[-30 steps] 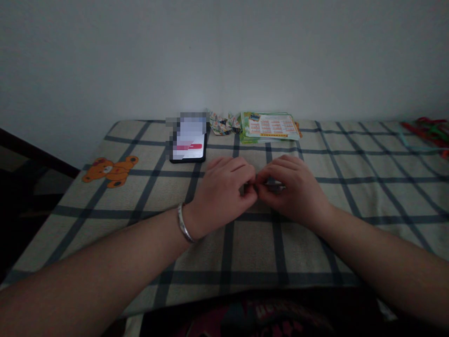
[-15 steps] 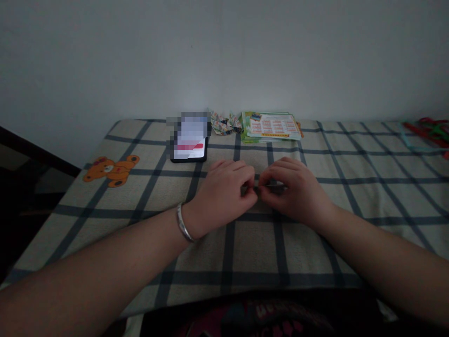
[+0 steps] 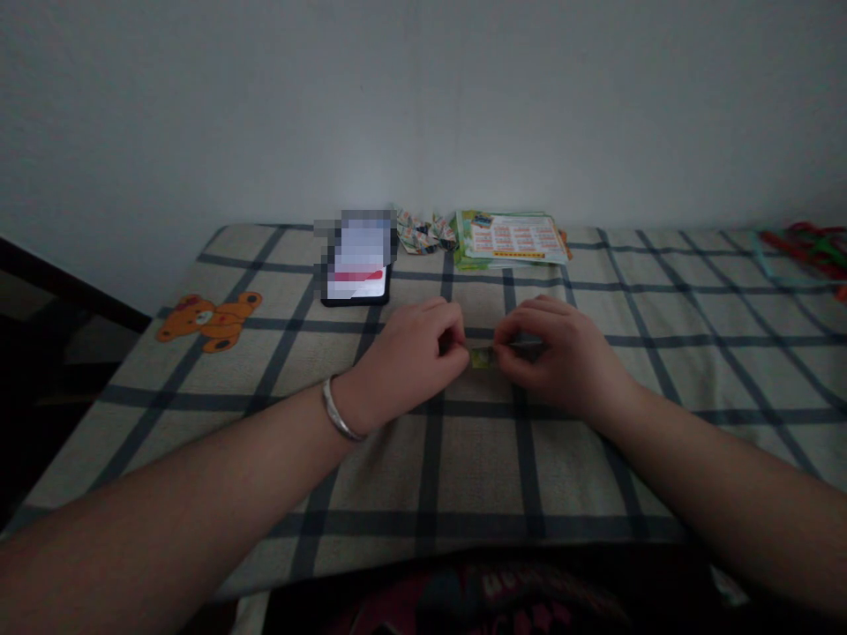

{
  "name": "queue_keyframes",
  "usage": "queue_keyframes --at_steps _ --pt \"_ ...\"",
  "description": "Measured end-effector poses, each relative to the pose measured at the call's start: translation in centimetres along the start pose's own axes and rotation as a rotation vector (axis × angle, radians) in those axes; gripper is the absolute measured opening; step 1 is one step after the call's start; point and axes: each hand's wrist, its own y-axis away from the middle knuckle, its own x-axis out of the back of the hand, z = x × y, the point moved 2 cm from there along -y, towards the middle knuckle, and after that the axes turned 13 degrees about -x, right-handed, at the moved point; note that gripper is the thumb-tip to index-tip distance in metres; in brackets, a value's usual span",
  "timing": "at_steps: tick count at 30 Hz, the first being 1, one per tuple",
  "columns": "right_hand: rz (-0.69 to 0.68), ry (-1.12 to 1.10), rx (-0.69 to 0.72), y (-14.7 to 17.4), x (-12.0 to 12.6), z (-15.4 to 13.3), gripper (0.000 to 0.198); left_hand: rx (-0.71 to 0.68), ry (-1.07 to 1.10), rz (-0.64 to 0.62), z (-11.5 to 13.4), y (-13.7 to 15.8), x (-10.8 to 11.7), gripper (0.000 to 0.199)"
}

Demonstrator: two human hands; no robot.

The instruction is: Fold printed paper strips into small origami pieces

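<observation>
A small green-yellow strip of paper shows between my two hands, just above the checked cloth. My left hand pinches its left end between thumb and forefinger; a silver bangle is on that wrist. At the other end, my right hand has thumb and fingertips closed on the strip. Part of the strip is hidden by the fingers. Beyond the hands lie folded paper pieces with coloured print, beside a stack of printed cards, the top one showing a calendar.
A phone with a lit, partly blurred screen lies left of the folded paper. An orange bear cutout is on the checked tablecloth at left. Red and green items sit at the far right. A pale wall stands behind.
My left hand has moved slightly left, away from my right hand. The gap between the fingertips is wider, and the green paper strip now shows in it.
</observation>
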Motion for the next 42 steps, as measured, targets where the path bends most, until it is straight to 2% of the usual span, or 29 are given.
queue_keyframes --at_steps 4,9,12,17,22,26,33,42 --pt "-0.008 -0.005 -0.01 0.1 0.0 0.2 0.004 -0.066 0.084 0.03 0.1 -0.1 0.3 0.004" --pt "0.002 -0.04 -0.032 0.0 -0.1 0.4 0.003 -0.175 -0.026 0.005 0.5 0.0 0.1 0.006" --pt "-0.018 -0.089 -0.077 0.0 -0.2 0.7 0.003 -0.123 -0.03 0.014 0.4 0.0 0.2 0.003" --pt "-0.004 -0.235 -0.198 0.0 -0.3 1.8 0.023 0.053 0.037 0.113 -0.6 0.0 0.8 0.009" --pt "-0.051 -0.312 -0.175 -0.2 -0.4 2.5 0.034 0.137 0.086 0.211 -1.6 -0.1 1.3 0.008" --pt "-0.063 -0.294 -0.174 -0.2 -0.8 2.6 0.044 0.131 0.112 0.22 -1.6 -0.2 1.4 0.008" --pt "-0.025 -0.267 -0.159 -0.1 -1.1 2.5 0.036 0.003 -0.026 0.149 -1.0 -0.2 1.2 0.004" --pt "0.003 -0.242 -0.169 0.2 -0.5 2.3 0.029 0.107 0.057 0.091 -1.1 -0.3 1.0 0.005"
